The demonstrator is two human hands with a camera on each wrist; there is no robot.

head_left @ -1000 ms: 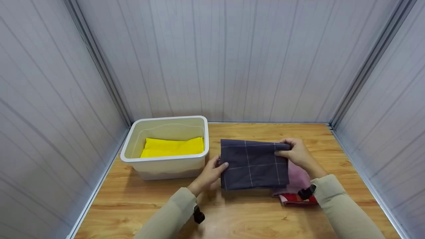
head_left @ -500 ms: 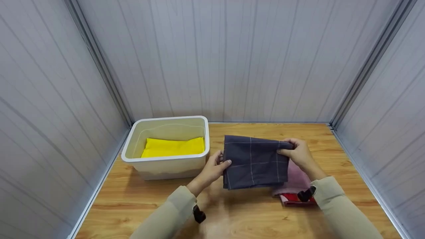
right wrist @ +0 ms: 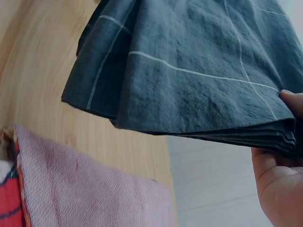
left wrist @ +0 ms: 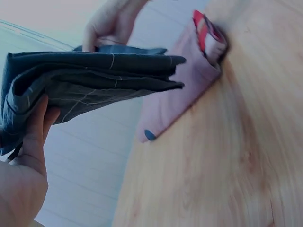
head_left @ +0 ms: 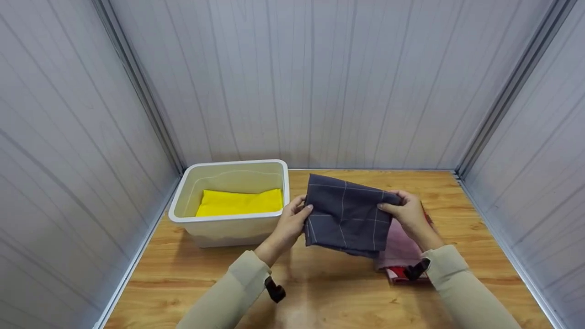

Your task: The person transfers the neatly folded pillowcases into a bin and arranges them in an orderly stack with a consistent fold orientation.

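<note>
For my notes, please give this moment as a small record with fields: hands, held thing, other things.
left hand: grips left edge of the grey folded cloth
right hand: pinches its right edge
cloth state: lifted off the table
below it: pink cloth on a red cloth
bin: holds a yellow cloth
</note>
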